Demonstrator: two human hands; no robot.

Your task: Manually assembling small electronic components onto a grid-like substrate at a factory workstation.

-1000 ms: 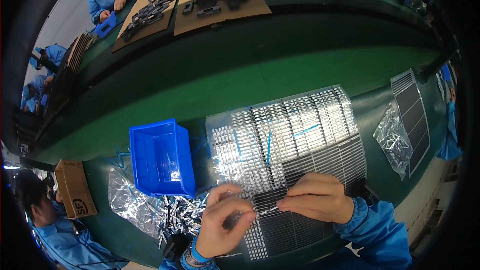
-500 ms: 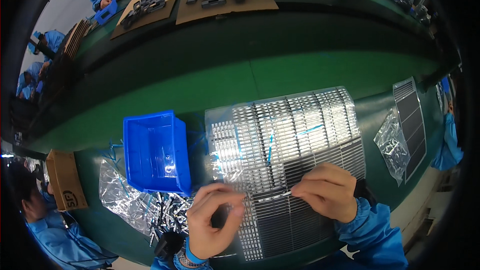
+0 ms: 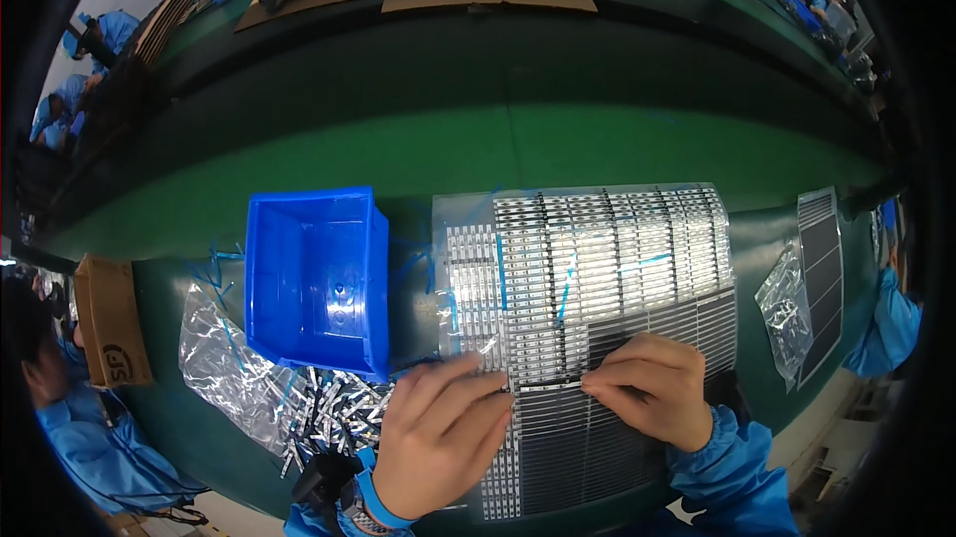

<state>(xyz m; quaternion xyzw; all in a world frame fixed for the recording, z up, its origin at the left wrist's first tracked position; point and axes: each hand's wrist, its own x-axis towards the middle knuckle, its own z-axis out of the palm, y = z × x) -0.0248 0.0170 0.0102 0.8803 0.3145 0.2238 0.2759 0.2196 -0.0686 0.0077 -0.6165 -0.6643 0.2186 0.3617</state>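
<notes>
My right hand (image 3: 659, 394) pinches the right end of a narrow white strip with small dark marks (image 3: 551, 387). That strip lies level across a large sheet (image 3: 622, 238) covered in rows of similar strips. Dark, bare rows (image 3: 588, 452) show on the sheet's lower part. My left hand (image 3: 443, 437) reaches over the sheet's left side, fingers stretched out toward the strip's left end; whether they touch it is hard to tell. Beside the left wrist lies a heap of loose strips (image 3: 334, 408).
A blue plastic bin (image 3: 317, 273) stands left of the sheet, with a clear plastic bag (image 3: 224, 373) nearby. Another clear bag (image 3: 787, 313) and a dark lined sheet (image 3: 822, 278) lie at right. A cardboard box (image 3: 112, 323) and a seated co-worker (image 3: 100, 447) are at far left.
My left hand's fingers have straightened from a curled shape and moved nearer the strip. The right hand keeps its pinch. The whole view has shifted slightly.
</notes>
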